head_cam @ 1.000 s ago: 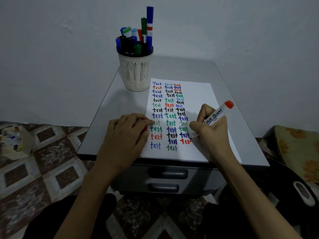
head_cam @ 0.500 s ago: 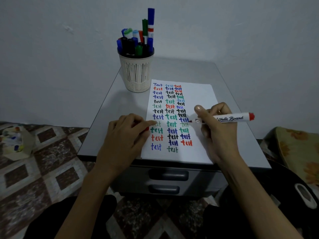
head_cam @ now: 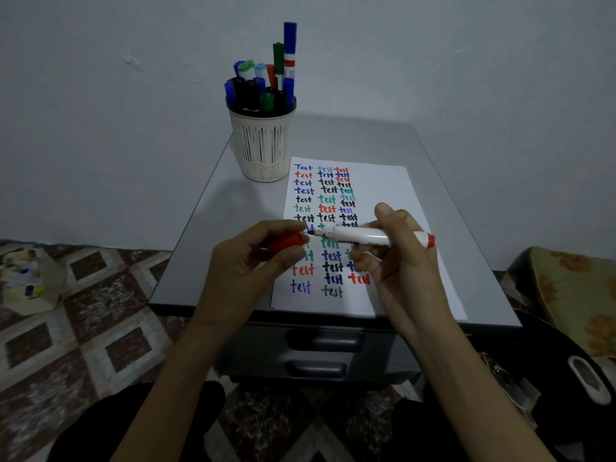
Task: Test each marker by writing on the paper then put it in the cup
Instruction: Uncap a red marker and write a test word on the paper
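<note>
My right hand point(head_cam: 396, 261) grips a white marker with a red end point(head_cam: 360, 235), held level above the paper with its red tip pointing left. My left hand point(head_cam: 246, 265) pinches the red cap point(head_cam: 283, 243), whose open end sits just in front of the marker's tip. The white paper point(head_cam: 383, 191) lies on the grey cabinet top point(head_cam: 213, 235) and carries three columns of the word "test" in several colours. A cream slotted cup point(head_cam: 262, 145) stands behind the paper's far left corner, full of several capped markers point(head_cam: 260, 91).
The cabinet has two drawers with handles point(head_cam: 321, 341) facing me. A patterned tile floor lies to the left, with a pale box of small items point(head_cam: 26, 278) on it. A floral cushion point(head_cam: 580, 295) and a dark object sit at the right. A wall stands behind.
My right hand lifted the marker off the paper and turned it level. My left hand rose from the paper's edge and brought the red cap up to the marker's tip.
</note>
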A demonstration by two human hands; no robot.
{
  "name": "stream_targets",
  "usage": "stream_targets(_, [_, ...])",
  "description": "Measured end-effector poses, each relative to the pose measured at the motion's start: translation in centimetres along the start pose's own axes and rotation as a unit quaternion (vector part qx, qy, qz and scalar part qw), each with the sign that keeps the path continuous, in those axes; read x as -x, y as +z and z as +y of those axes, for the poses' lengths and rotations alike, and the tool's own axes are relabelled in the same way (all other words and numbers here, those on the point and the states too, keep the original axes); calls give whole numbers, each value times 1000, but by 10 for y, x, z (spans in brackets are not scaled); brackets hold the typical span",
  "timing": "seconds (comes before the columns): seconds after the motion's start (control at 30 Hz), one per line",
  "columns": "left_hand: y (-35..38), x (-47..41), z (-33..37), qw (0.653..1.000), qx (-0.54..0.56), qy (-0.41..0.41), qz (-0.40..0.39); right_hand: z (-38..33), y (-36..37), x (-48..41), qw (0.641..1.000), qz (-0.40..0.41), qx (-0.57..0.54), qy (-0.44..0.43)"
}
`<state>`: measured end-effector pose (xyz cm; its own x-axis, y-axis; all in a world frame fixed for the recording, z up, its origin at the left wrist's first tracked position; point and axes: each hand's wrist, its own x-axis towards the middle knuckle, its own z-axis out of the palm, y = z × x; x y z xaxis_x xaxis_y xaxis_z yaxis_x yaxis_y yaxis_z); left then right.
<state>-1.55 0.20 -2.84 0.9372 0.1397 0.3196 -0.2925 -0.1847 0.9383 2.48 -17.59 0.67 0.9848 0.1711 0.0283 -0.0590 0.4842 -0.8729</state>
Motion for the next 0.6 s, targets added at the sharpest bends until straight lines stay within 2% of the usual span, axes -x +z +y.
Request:
stream_targets(0.23, [11, 3, 10, 997, 78, -11, 0, 6, 2, 4, 1000, 2, -9, 12])
stream_targets(0.47, [11, 3, 9, 998, 65, -10, -16, 8, 3, 4, 1000, -10, 17, -1])
stream_targets(0.6, [9, 3, 6, 999, 38, -1, -36, 8, 2, 3, 996, -45, 78, -13])
